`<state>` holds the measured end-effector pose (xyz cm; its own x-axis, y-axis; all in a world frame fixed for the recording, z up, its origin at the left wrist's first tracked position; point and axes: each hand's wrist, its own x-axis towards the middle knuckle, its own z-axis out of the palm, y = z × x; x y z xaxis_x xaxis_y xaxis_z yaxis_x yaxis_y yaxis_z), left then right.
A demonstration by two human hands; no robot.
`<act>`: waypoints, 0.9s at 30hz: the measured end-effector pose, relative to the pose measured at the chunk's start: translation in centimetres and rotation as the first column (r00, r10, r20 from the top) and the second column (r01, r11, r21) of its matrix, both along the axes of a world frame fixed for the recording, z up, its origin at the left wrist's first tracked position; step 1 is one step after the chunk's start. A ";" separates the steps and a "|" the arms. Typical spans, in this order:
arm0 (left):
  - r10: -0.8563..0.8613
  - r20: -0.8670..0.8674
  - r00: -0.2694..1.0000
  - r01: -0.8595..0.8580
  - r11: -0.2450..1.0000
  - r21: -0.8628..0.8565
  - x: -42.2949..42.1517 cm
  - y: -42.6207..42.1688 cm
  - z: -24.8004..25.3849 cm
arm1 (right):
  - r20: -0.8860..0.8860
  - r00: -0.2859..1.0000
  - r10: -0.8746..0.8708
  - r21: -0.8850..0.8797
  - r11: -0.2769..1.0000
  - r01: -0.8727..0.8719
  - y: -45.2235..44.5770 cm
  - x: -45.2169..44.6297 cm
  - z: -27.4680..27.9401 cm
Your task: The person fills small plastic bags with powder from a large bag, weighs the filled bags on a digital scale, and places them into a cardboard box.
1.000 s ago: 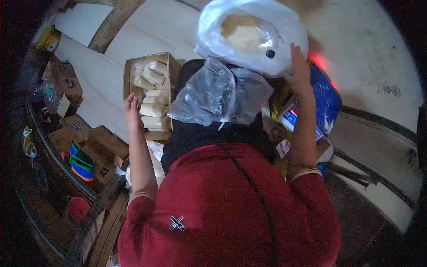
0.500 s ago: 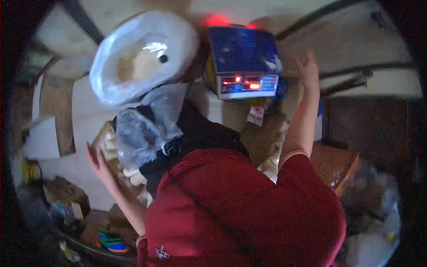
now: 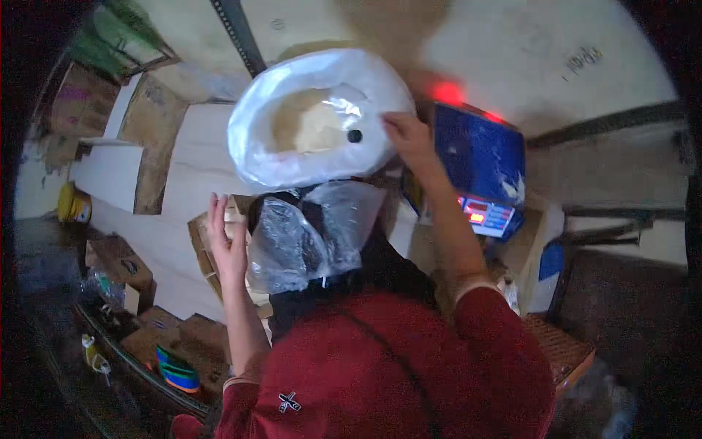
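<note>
My left hand (image 3: 228, 245) is raised beside a cardboard box (image 3: 201, 238), its fingers apart and nothing in them. At the right rim of a large plastic-lined tub (image 3: 256, 124), my right hand (image 3: 411, 143) has its fingers drawn together; whether they pinch the liner is too blurred to tell. Pale powder (image 3: 318, 128) lies in the tub, and a small black round object (image 3: 355, 136) rests near its right side. Clear plastic bags (image 3: 292, 241) lie across my lap, below the tub.
A blue-topped scale (image 3: 479, 154) with a lit red display stands to the right. Cartons (image 3: 121, 267) and a colourful striped item (image 3: 178, 372) are at the lower left. A yellow container (image 3: 74, 203) sits at the far left, a brown woven surface (image 3: 559, 351) at the lower right.
The view has swung left again after a turn to the right. My right hand, spread out beyond the scale half a second ago, is now at the tub's rim. My left hand stays raised and empty.
</note>
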<state>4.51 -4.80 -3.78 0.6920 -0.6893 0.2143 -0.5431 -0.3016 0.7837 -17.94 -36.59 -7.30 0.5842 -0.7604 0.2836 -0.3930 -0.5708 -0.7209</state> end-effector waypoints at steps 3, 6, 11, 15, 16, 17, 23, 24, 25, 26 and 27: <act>0.028 -0.001 1.000 -0.028 0.997 0.075 0.7 1.2 0.2 | -0.220 0.972 0.085 -0.061 0.993 -0.100 -3.2 10.2 -4.8; 0.103 -0.078 0.992 -0.099 0.994 0.051 1.8 3.2 0.6 | -0.449 0.893 -0.013 -0.072 0.997 -0.022 -4.7 13.3 -6.5; 0.192 -0.121 0.974 -0.186 0.981 0.059 3.8 5.5 -0.2 | -0.572 0.813 -0.106 -0.265 0.962 -0.062 -7.9 14.9 -11.9; 0.192 -0.126 0.973 -0.185 0.981 0.064 4.8 5.1 -1.0 | -0.593 0.793 -0.139 -0.285 0.958 -0.045 -9.2 14.8 -12.6; 0.195 -0.131 0.972 -0.189 0.980 0.063 4.8 4.9 -1.0 | -0.570 0.811 -0.131 -0.279 0.959 -0.041 -9.4 14.6 -12.2; 0.164 -0.119 0.979 -0.161 0.986 0.033 4.9 4.4 -1.0 | -0.549 0.826 -0.123 -0.271 0.962 -0.036 -9.5 14.4 -11.9; 0.001 -0.213 0.977 -0.031 0.990 -0.137 4.1 -0.1 0.7 | -0.352 0.934 -0.069 -0.086 0.995 0.041 -8.9 12.8 -6.0; 0.003 -0.213 0.977 -0.034 0.989 -0.143 3.6 -0.9 0.9 | -0.266 0.962 -0.055 -0.033 0.998 0.048 -9.1 12.4 -5.6; -0.087 -0.283 0.955 0.024 0.976 -0.218 3.1 -1.7 1.2 | -0.177 0.983 -0.044 0.020 0.999 0.048 -9.4 12.1 -5.2; -0.180 -0.343 0.922 0.076 0.952 -0.296 2.6 -2.6 1.4 | -0.087 0.996 -0.036 0.074 0.996 0.043 -9.5 11.9 -4.8; -0.178 -0.342 0.923 0.072 0.951 -0.300 1.9 -3.2 1.8 | -0.087 0.996 -0.033 0.069 0.997 0.039 -9.2 11.6 -4.0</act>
<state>6.41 -8.05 -1.95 0.6701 -0.7246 0.1609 -0.2256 0.0077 0.9742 -6.35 -45.75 -11.28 0.5762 -0.7976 0.1785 -0.4741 -0.5040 -0.7220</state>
